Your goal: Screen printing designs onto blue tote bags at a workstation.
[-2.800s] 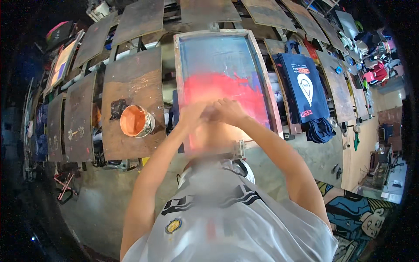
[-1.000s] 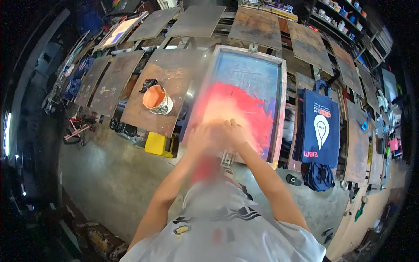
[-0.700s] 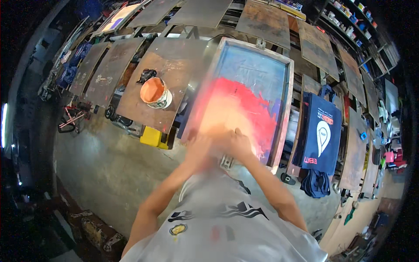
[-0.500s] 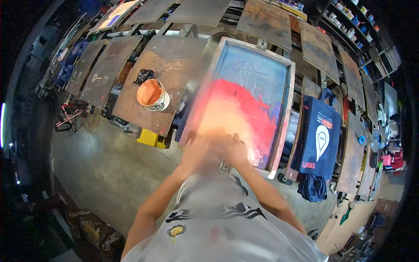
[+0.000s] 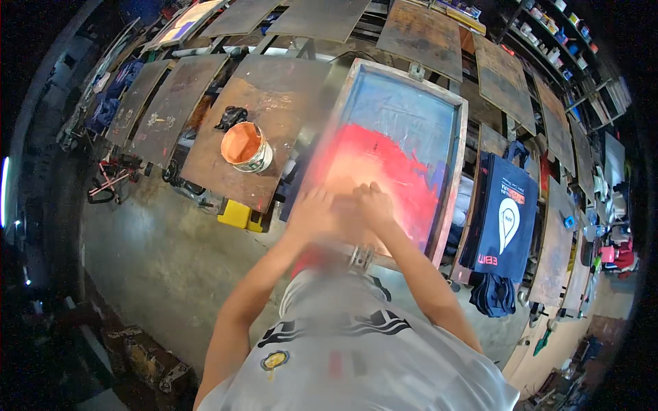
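A framed printing screen (image 5: 449, 205) lies flat in front of me, its mesh blue at the far end and smeared with red ink (image 5: 384, 164) over the middle and near part. My left hand (image 5: 317, 212) and my right hand (image 5: 371, 203) sit side by side at the near end of the screen. Both are closed on a squeegee (image 5: 343, 218), which is blurred and mostly hidden under the fingers. My forearms reach up from the lower edge over my grey shirt.
An open tub of orange-red ink (image 5: 247, 146) and a black rag (image 5: 233, 118) rest on the brown wooden platen (image 5: 219, 171) to the left. A dark blue printed bag (image 5: 504, 219) hangs on the platen to the right. More platens ring the press; a yellow box (image 5: 236, 214) sits below on the concrete floor.
My hands have drawn the squeegee toward me, from the middle of the red ink to the near end of the screen. The view has shifted slightly.
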### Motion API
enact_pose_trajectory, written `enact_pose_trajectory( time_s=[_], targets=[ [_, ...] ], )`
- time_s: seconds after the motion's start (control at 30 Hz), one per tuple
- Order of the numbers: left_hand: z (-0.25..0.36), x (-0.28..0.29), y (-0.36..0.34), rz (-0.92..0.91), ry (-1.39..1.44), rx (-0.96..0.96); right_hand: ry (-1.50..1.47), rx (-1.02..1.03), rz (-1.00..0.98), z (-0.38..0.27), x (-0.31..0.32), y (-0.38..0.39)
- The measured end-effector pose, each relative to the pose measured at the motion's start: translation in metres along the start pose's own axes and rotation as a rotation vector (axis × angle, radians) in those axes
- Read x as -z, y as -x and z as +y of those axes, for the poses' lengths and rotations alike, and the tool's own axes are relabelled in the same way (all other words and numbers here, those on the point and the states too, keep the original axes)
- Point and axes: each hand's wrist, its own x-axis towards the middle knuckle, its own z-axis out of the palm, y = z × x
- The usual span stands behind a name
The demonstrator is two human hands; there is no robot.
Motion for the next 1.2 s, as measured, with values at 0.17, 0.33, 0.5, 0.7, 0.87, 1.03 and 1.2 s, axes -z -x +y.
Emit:
enact_pose_trajectory(
  time_s=[0.17, 0.33, 0.5, 0.7, 0.87, 1.03, 1.2],
  targets=[
    [0.041, 0.011, 0.054, -0.17, -0.015, 0.05, -0.085, -0.048, 0.142, -0.037, -0.003, 0.072],
    [0.027, 0.006, 0.041, -0.171, 0.024, 0.09, -0.067, -0.098, 0.265, -0.044, -0.02, 0.062],
    [-0.017, -0.005, -0.013, -0.059, -0.037, 0.04, -0.014, -0.162, 0.325, -0.022, -0.03, -0.002],
    [-0.052, -0.008, -0.074, -0.173, 0.096, -0.105, -0.087, -0.06, 0.133, 0.025, -0.001, -0.026],
    [-0.03, -0.037, -0.146, -0.28, 0.24, -0.187, -0.232, -0.416, 0.194, 0.033, 0.008, 0.017],
    [0.012, -0.059, -0.219, -0.045, -0.081, -0.695, -0.256, -0.712, 0.27, 0.044, 0.009, 0.034],
    [0.008, -0.099, -0.266, -0.084, -0.176, -0.798, -0.285, -0.827, 0.225, 0.065, 0.007, 0.004]
  ],
)
